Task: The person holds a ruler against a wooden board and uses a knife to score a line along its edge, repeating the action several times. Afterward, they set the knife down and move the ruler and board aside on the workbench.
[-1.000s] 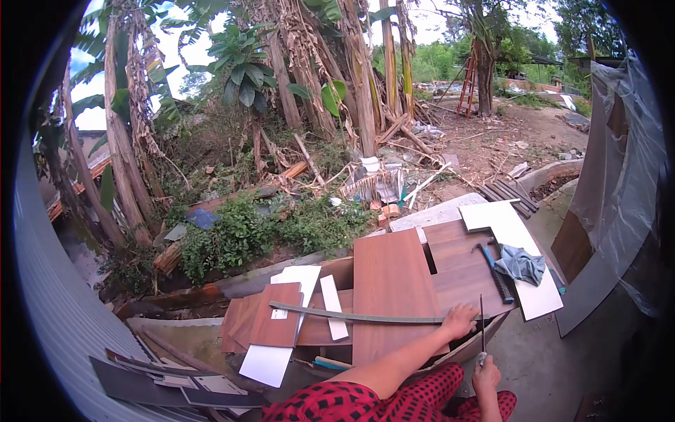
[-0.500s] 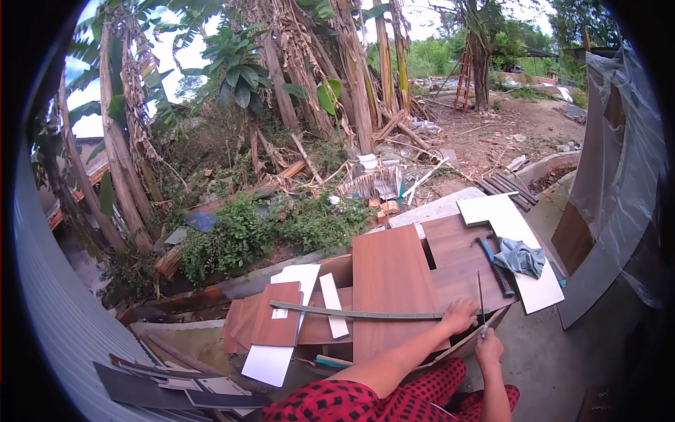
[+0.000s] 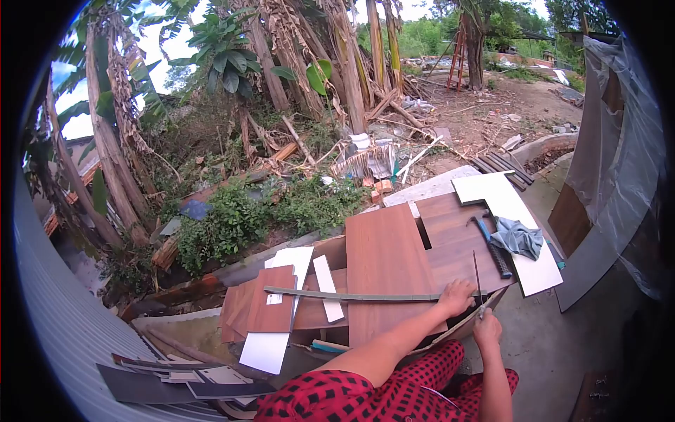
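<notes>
A long, narrow grey-green strip (image 3: 355, 296) lies across the brown boards. Near its right end my left hand (image 3: 458, 298) presses down, fingers curled over it. My right hand (image 3: 486, 328) is closed round the handle of a thin-bladed saw (image 3: 476, 271), seen nearly edge-on. Its blade points away from me and crosses the strip just right of my left hand. Under the strip is a wide reddish-brown board (image 3: 387, 243). A hammer (image 3: 492, 246) with a blue and black handle lies just beyond the saw, beside a grey-blue cloth (image 3: 518, 239).
White panels lie under the cloth (image 3: 538, 276) and at the left (image 3: 266, 353). A small brown board (image 3: 271, 316) supports the strip's left end. Dark offcuts (image 3: 148, 385) are piled lower left by a corrugated metal wall (image 3: 77, 316). Plastic sheeting (image 3: 626, 141) hangs at right.
The view has tilted down slightly, so everything sits higher in the picture. Both hands keep nearly the same places on the strip and the saw.
</notes>
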### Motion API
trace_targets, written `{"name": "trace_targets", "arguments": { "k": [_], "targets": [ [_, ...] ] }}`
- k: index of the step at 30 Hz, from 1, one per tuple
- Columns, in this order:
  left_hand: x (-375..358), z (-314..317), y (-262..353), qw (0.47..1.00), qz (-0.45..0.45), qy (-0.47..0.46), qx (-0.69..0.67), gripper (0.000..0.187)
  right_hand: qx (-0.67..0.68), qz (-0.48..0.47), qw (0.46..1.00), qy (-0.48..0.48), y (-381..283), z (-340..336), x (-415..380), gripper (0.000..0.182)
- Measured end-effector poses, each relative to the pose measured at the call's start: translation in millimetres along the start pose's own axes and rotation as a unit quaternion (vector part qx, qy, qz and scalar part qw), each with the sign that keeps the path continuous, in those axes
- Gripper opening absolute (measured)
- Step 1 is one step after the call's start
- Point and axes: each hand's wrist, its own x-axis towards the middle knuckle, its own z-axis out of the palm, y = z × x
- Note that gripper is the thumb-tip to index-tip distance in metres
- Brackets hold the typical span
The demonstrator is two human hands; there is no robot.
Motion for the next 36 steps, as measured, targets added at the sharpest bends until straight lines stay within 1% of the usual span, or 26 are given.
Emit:
{"name": "trace_targets", "arguments": {
  "k": [2, 3, 5, 9, 11, 12, 15, 17, 19, 20, 22, 23, 25, 27, 29, 32, 35, 36],
  "targets": [
    [0.5, -0.5, -0.9, 1.0, -0.004, -0.011, -0.004, 0.032, 0.001, -0.018, 0.999, 0.029, -0.7, 9.0, 14.7, 0.025],
    [0.5, 0.3, -1.0, 1.0, -0.004, -0.013, -0.004, 0.032, 0.002, -0.016, 0.999, 0.028, -2.0, 6.7, 10.7, 0.025],
    [0.1, 3.5, -2.0, 1.0, 0.003, 0.013, 0.019, 0.033, -0.001, 0.002, 1.0, 0.008, -0.7, 1.0, -2.3, 0.025],
    [-1.4, -4.3, 2.3, 1.0, -0.01, 0.007, 0.01, 0.032, 0.013, 0.014, 1.0, -0.009, 22.6, -2.8, -68.5, 0.024],
    [-0.7, -4.0, 2.2, 1.0, -0.003, 0.002, 0.011, 0.031, 0.012, 0.032, 0.999, -0.009, 35.9, 1.6, -94.8, 0.024],
    [-0.9, -2.7, 1.0, 1.0, 0.004, 0.016, 0.004, 0.03, 0.012, 0.027, 1.0, -0.01, 36.4, 0.2, -95.8, 0.024],
    [-1.5, -2.8, 0.8, 1.0, 0.004, 0.014, 0.01, 0.031, 0.003, 0.017, 1.0, -0.011, 32.5, 2.7, -79.5, 0.024],
    [0.2, -0.9, -1.0, 1.0, 0.008, 0.021, 0.018, 0.033, -0.002, 0.016, 1.0, -0.009, 19.6, 0.7, -53.0, 0.025],
    [0.3, -0.6, -0.9, 1.0, 0.002, -0.007, 0.013, 0.033, -0.007, 0.016, 1.0, -0.007, 7.8, 2.5, -23.9, 0.025],
    [0.4, -0.3, -1.1, 1.0, 0.001, -0.006, 0.013, 0.033, -0.009, 0.01, 1.0, 0.002, 3.6, 5.1, -7.7, 0.025],
    [0.1, 0.1, -1.0, 1.0, 0.004, -0.002, 0.016, 0.033, -0.011, 0.005, 1.0, 0.009, 0.3, 5.2, 2.2, 0.025],
    [-0.9, 1.1, -0.7, 1.0, 0.004, -0.004, 0.015, 0.033, -0.001, -0.001, 1.0, 0.017, -0.1, 5.7, 2.8, 0.024],
    [-2.2, 0.2, 1.2, 0.999, 0.005, 0.036, 0.008, 0.028, 0.006, -0.007, 1.0, 0.023, 1.1, 3.4, -4.4, 0.024],
    [-2.5, -2.5, 1.9, 1.0, -0.001, 0.028, 0.005, 0.028, 0.009, 0.001, 1.0, -0.005, 11.5, -4.2, -35.9, 0.024],
    [-0.7, -4.0, 2.0, 1.0, -0.005, 0.021, -0.003, 0.028, 0.021, 0.025, 0.999, -0.011, 28.1, -0.6, -73.0, 0.024],
    [-1.5, -2.2, 2.0, 1.0, 0.0, 0.005, 0.008, 0.031, 0.026, 0.048, 0.998, -0.029, 37.9, 0.0, -97.6, 0.025],
    [-1.6, -1.8, 1.1, 1.0, 0.002, 0.018, 0.01, 0.031, 0.017, 0.036, 0.999, -0.027, 32.8, 2.3, -76.5, 0.025],
    [-1.2, -3.4, 1.8, 1.0, -0.002, 0.008, 0.014, 0.031, 0.014, 0.033, 0.999, -0.022, 25.4, 1.1, -63.1, 0.025]
  ]
}}
